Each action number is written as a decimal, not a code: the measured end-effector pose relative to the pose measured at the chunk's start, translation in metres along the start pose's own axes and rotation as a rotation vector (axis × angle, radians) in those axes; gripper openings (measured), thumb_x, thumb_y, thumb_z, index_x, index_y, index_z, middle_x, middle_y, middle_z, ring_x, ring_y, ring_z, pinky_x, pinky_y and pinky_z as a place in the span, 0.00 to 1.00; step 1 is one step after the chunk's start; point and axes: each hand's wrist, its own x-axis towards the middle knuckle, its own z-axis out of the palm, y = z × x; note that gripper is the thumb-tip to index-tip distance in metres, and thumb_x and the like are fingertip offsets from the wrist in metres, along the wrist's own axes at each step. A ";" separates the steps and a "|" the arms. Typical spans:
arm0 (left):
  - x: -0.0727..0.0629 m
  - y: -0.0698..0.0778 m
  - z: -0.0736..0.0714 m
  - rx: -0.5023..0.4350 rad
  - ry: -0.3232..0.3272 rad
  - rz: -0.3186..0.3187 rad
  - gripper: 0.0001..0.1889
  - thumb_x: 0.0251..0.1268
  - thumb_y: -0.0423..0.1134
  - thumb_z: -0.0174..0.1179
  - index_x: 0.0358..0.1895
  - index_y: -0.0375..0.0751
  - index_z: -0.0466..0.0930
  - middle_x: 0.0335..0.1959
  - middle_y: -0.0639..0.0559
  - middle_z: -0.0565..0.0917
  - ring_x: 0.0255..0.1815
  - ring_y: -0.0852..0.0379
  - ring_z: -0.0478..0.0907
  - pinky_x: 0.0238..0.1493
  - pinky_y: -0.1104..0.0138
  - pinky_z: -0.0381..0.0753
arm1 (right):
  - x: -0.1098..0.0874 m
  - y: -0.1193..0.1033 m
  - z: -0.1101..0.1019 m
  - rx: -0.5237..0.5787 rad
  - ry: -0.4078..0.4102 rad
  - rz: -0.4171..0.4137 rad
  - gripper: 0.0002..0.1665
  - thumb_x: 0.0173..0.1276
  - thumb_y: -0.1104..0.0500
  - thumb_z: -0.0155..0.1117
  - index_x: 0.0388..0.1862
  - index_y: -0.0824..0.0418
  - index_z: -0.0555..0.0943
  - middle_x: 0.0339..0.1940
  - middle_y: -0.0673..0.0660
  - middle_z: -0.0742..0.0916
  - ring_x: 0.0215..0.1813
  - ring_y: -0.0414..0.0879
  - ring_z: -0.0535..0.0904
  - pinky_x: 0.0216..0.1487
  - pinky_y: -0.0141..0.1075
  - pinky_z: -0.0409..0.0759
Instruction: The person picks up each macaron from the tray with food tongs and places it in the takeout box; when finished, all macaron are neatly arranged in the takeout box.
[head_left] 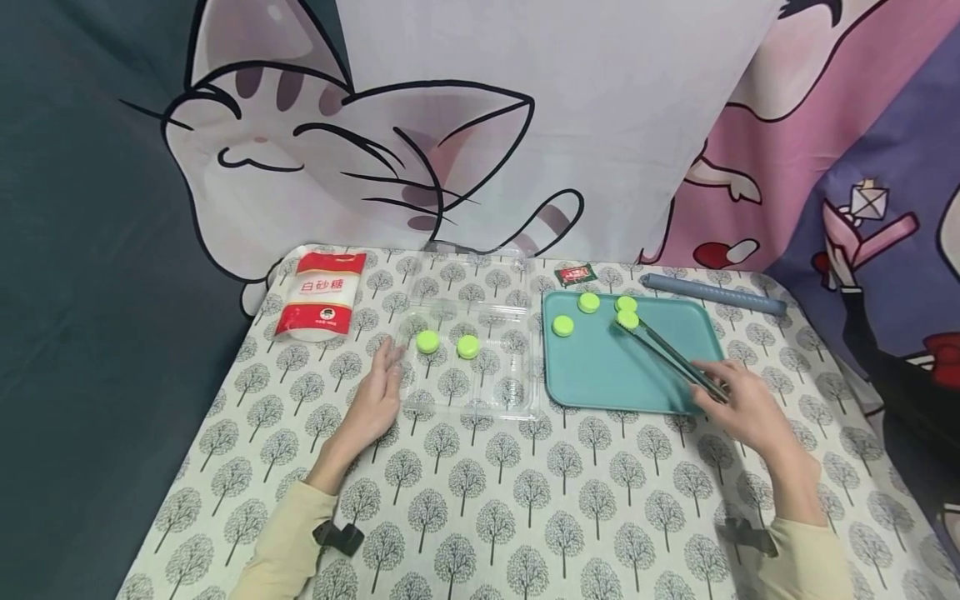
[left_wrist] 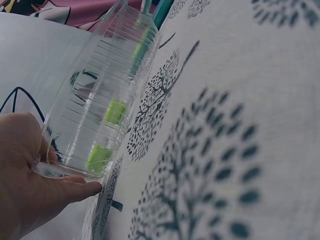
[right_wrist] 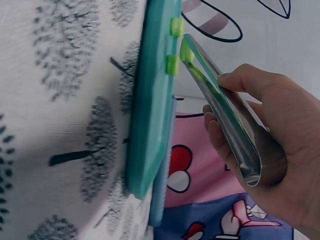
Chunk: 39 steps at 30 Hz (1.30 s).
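My right hand (head_left: pixel 744 406) grips metal tongs (right_wrist: pixel 230 125), thumb on one arm and fingers round the other. Between the tong tips sits a bright green disc (right_wrist: pixel 186 51), held over the teal tray (head_left: pixel 600 375). Three more green discs lie toward the tray's far side, among them one at its left (head_left: pixel 563 326). My left hand (left_wrist: pixel 37 185) holds the near left side of a clear plastic box (left_wrist: pixel 75 125), thumb and fingers on either side of its wall. Inside the box are two green discs, one left (head_left: pixel 427 342) and one right (head_left: pixel 468 347); its lid (head_left: pixel 472 275) lies folded back.
A red and white sugar bag (head_left: pixel 322 296) lies at the back left. Behind the tray are a small green and red packet (head_left: pixel 575 274) and a long grey-blue stick (head_left: pixel 712 294). The table (head_left: pixel 510 517) has a tree-print cloth, and a printed curtain hangs behind it.
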 end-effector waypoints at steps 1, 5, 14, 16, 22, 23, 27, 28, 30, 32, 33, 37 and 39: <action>0.000 0.000 0.000 -0.001 -0.001 0.000 0.31 0.84 0.36 0.36 0.82 0.35 0.36 0.80 0.35 0.59 0.77 0.34 0.63 0.80 0.43 0.57 | 0.000 -0.001 -0.001 0.006 0.009 -0.008 0.27 0.61 0.65 0.71 0.60 0.70 0.80 0.39 0.64 0.84 0.33 0.46 0.77 0.27 0.30 0.74; 0.000 0.002 -0.001 0.000 -0.005 -0.006 0.31 0.84 0.36 0.36 0.82 0.35 0.36 0.80 0.35 0.58 0.77 0.34 0.62 0.80 0.43 0.56 | 0.000 -0.009 -0.008 -0.001 0.065 -0.069 0.26 0.59 0.67 0.71 0.58 0.70 0.81 0.35 0.61 0.84 0.32 0.40 0.74 0.27 0.29 0.75; 0.000 0.002 -0.001 0.011 -0.007 -0.009 0.31 0.83 0.36 0.35 0.82 0.34 0.36 0.80 0.34 0.58 0.78 0.34 0.60 0.81 0.43 0.54 | 0.006 -0.042 -0.017 -0.004 0.109 -0.159 0.27 0.57 0.68 0.72 0.58 0.67 0.82 0.38 0.59 0.85 0.35 0.43 0.79 0.28 0.29 0.80; 0.000 0.002 -0.001 0.010 -0.005 -0.007 0.31 0.83 0.36 0.35 0.82 0.34 0.36 0.80 0.34 0.58 0.78 0.34 0.60 0.81 0.43 0.53 | 0.008 -0.050 -0.018 -0.010 0.112 -0.176 0.27 0.57 0.68 0.72 0.58 0.67 0.82 0.38 0.58 0.86 0.35 0.47 0.80 0.28 0.29 0.79; 0.000 0.001 -0.001 0.010 -0.003 0.001 0.31 0.84 0.36 0.35 0.82 0.34 0.37 0.80 0.34 0.59 0.77 0.34 0.62 0.81 0.43 0.54 | 0.014 -0.069 -0.016 0.010 0.103 -0.245 0.28 0.55 0.69 0.73 0.58 0.66 0.83 0.40 0.57 0.86 0.38 0.51 0.82 0.33 0.30 0.81; 0.000 0.001 -0.001 0.012 -0.004 0.000 0.31 0.84 0.36 0.35 0.82 0.34 0.37 0.79 0.34 0.59 0.77 0.34 0.63 0.81 0.43 0.54 | 0.015 -0.071 -0.015 0.015 0.099 -0.256 0.28 0.55 0.70 0.73 0.58 0.67 0.83 0.40 0.57 0.86 0.38 0.51 0.83 0.35 0.31 0.83; -0.001 0.000 -0.002 0.014 -0.006 -0.006 0.31 0.84 0.37 0.35 0.82 0.34 0.36 0.80 0.34 0.59 0.77 0.34 0.62 0.81 0.43 0.54 | 0.019 -0.082 -0.012 0.034 0.077 -0.283 0.28 0.56 0.70 0.73 0.58 0.66 0.82 0.40 0.56 0.86 0.37 0.48 0.82 0.36 0.35 0.85; -0.001 0.000 -0.001 0.014 -0.005 -0.007 0.31 0.84 0.37 0.35 0.82 0.34 0.36 0.80 0.35 0.59 0.77 0.34 0.62 0.81 0.43 0.54 | 0.020 -0.085 -0.010 0.037 0.069 -0.289 0.28 0.56 0.69 0.73 0.58 0.66 0.82 0.40 0.56 0.86 0.36 0.47 0.82 0.35 0.35 0.85; -0.001 0.000 -0.001 0.014 -0.006 -0.007 0.31 0.84 0.37 0.35 0.82 0.34 0.37 0.80 0.35 0.59 0.78 0.34 0.61 0.81 0.43 0.53 | 0.022 -0.090 -0.008 0.043 0.055 -0.298 0.27 0.57 0.69 0.72 0.58 0.66 0.82 0.39 0.56 0.86 0.35 0.44 0.80 0.33 0.34 0.85; 0.000 0.000 -0.001 0.016 -0.006 -0.004 0.31 0.84 0.37 0.35 0.82 0.34 0.37 0.80 0.35 0.59 0.78 0.34 0.60 0.81 0.42 0.53 | 0.025 -0.094 -0.006 0.042 0.041 -0.310 0.27 0.57 0.68 0.73 0.58 0.66 0.83 0.39 0.55 0.86 0.35 0.43 0.80 0.33 0.33 0.85; 0.000 0.000 -0.001 0.018 -0.006 -0.003 0.31 0.84 0.37 0.35 0.82 0.34 0.37 0.80 0.35 0.59 0.78 0.34 0.60 0.81 0.42 0.53 | 0.027 -0.096 -0.005 0.043 0.032 -0.321 0.27 0.57 0.68 0.72 0.58 0.66 0.83 0.39 0.55 0.86 0.34 0.42 0.79 0.32 0.33 0.84; 0.000 -0.001 -0.001 0.019 -0.008 0.000 0.31 0.84 0.37 0.35 0.82 0.34 0.37 0.80 0.35 0.59 0.79 0.34 0.59 0.82 0.42 0.52 | 0.035 -0.104 0.000 0.036 -0.006 -0.366 0.26 0.58 0.67 0.72 0.58 0.65 0.83 0.40 0.55 0.86 0.34 0.41 0.80 0.33 0.35 0.85; 0.000 -0.001 -0.001 0.015 -0.006 -0.003 0.31 0.84 0.38 0.35 0.82 0.35 0.37 0.80 0.36 0.59 0.79 0.35 0.58 0.82 0.43 0.52 | 0.039 -0.108 0.002 0.036 -0.043 -0.376 0.25 0.60 0.67 0.72 0.58 0.66 0.83 0.41 0.56 0.87 0.34 0.40 0.79 0.32 0.35 0.84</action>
